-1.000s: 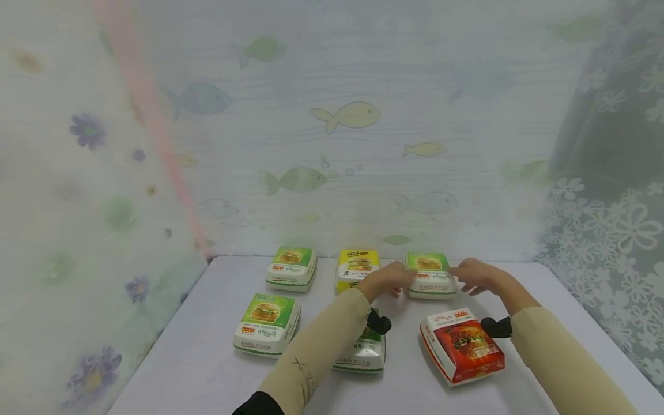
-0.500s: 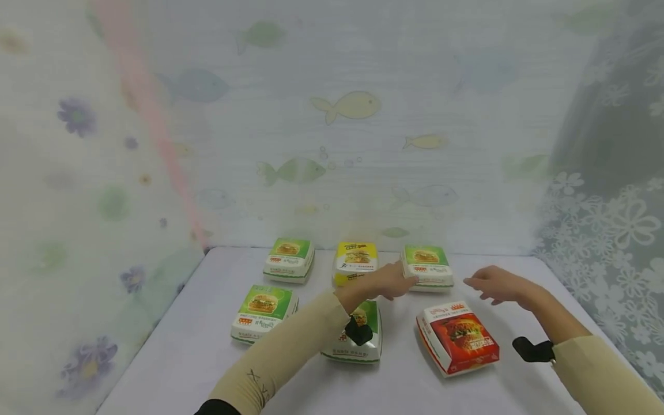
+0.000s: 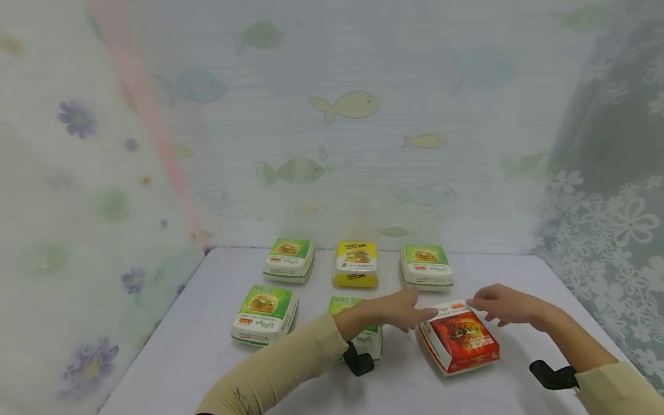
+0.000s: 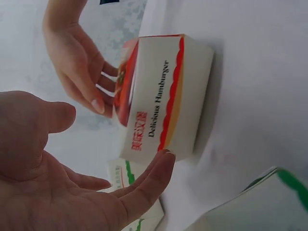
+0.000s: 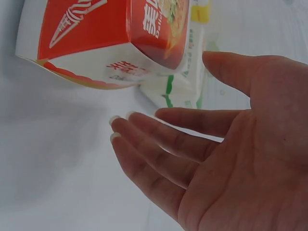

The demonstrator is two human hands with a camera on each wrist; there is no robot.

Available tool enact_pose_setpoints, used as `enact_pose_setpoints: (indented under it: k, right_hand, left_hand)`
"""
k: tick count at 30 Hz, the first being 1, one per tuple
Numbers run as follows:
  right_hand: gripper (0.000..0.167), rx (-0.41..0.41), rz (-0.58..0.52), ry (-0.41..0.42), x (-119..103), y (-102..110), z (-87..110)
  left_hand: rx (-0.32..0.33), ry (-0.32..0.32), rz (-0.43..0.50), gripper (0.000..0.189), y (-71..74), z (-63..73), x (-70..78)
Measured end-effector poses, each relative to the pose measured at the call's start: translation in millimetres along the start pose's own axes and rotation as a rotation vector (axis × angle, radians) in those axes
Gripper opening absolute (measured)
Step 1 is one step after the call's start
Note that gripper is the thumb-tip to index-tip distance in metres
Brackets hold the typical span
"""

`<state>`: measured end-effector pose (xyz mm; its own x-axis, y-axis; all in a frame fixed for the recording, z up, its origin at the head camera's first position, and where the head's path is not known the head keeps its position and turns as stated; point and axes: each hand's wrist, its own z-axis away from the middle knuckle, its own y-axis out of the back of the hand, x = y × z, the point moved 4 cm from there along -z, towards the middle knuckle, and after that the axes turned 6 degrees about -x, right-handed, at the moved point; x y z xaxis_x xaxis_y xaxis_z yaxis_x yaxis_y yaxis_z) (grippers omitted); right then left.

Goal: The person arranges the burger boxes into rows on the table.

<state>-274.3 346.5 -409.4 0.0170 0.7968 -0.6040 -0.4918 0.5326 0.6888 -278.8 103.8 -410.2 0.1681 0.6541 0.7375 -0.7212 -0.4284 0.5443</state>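
A red and white hamburger box (image 3: 461, 337) lies turned at an angle at the front right of the table. My left hand (image 3: 396, 310) hovers at its left far corner, fingers spread and relaxed; in the left wrist view the fingertips come close to the box's white side, and contact cannot be told. On the other side, my right hand (image 3: 505, 305) is beside the far right corner, fingers loosely extended. The right wrist view shows a gap between the right fingers (image 5: 154, 178) and the box. Neither hand holds anything. My left forearm partly covers a green and white hamburger box (image 3: 369, 343).
Along the back stand a green box (image 3: 289, 260), a yellow box (image 3: 355, 264) and another green box (image 3: 426, 267). At the front left sits one more green box (image 3: 265, 315). A white table (image 3: 207, 340) meets a fish-patterned curtain (image 3: 363, 173) behind.
Both hands have left the back right green box and come nearer, to either side of the red box. The boxes appear to stay in place; the head view tilted slightly.
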Motion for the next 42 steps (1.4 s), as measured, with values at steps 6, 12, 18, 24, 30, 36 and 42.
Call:
enact_pose_setpoints:
  k: [6,12,18,24,30,36,42]
  right_hand:
    - [0.050,-0.023,-0.015,0.000,-2,-6,3.5]
    - [0.064,-0.038,-0.038,-0.018,0,-12,0.9]
    - [0.072,-0.053,-0.090,-0.003,1,-16,-2.4]
    - [0.063,-0.093,-0.132,0.020,0,-18,-2.3]
    - [0.056,-0.103,-0.148,0.000,1,-20,-3.7]
    - [0.054,-0.094,-0.144,-0.011,3,-21,-1.9]
    - [0.048,-0.080,-0.136,-0.032,4,-23,3.6]
  left_hand:
    - [0.042,0.057,-0.045,0.079,-15.1,-2.0,-3.0]
    - [0.108,0.104,-0.053,0.083,-34.1,-7.0,-5.9]
    - [0.117,0.066,-0.044,0.078,-47.4,-10.4,-4.0]
    - [0.124,0.050,-0.047,0.068,-53.3,-14.1,-5.3]
    - [0.123,0.034,-0.022,0.068,-54.6,-16.3,-7.4]
    - [0.147,0.042,-0.048,0.060,-48.4,-13.2,-6.1]
    - [0.168,0.020,-0.046,0.048,-41.4,-12.4,-5.3]
